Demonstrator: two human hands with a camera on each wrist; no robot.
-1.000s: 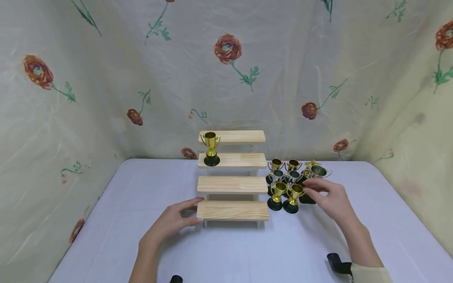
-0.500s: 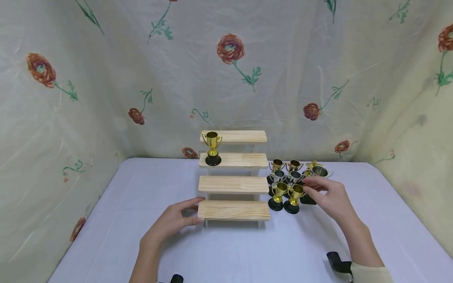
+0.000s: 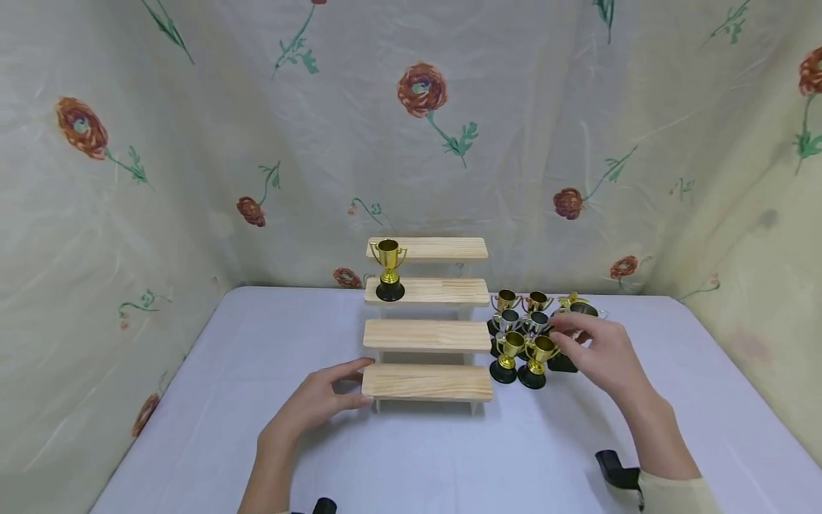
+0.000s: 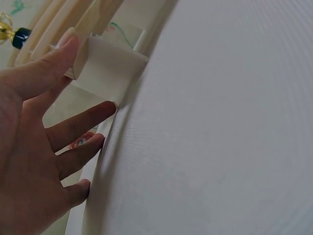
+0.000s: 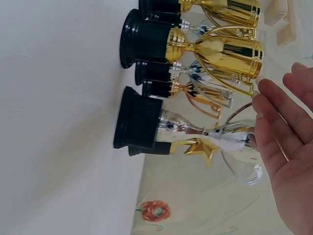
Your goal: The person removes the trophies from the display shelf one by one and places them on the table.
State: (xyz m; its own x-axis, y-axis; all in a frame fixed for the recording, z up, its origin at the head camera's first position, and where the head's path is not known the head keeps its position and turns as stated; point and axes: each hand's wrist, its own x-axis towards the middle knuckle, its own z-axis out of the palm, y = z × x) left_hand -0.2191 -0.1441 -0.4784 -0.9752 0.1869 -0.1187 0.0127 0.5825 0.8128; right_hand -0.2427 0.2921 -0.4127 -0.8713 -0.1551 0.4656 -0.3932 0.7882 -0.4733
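Note:
My left hand (image 3: 315,400) holds the left end of the lowest step of a four-step wooden display stand (image 3: 427,382), thumb at its front corner and index finger at its back corner. The other fingers are spread in the left wrist view. A gold trophy cup (image 3: 388,257) with a black base stands at the left of the third step up. My right hand (image 3: 597,350) reaches among the trophies at the right. Its fingertips are right at the handle of the front gold trophy (image 5: 239,54) and overlap a larger silver trophy (image 5: 227,139) behind it. Nothing is gripped in it.
Beside the stand, small gold, silver and bronze-coloured trophies are grouped in rows, with a gold star trophy (image 5: 200,149) at the back. A white cloth covers the table (image 3: 417,464). A flower-printed curtain (image 3: 321,143) hangs behind.
The head view has drifted slightly, so everything sits a little further right. My right fingertips have shifted slightly back over the larger silver trophy. The left hand keeps its place on the stand.

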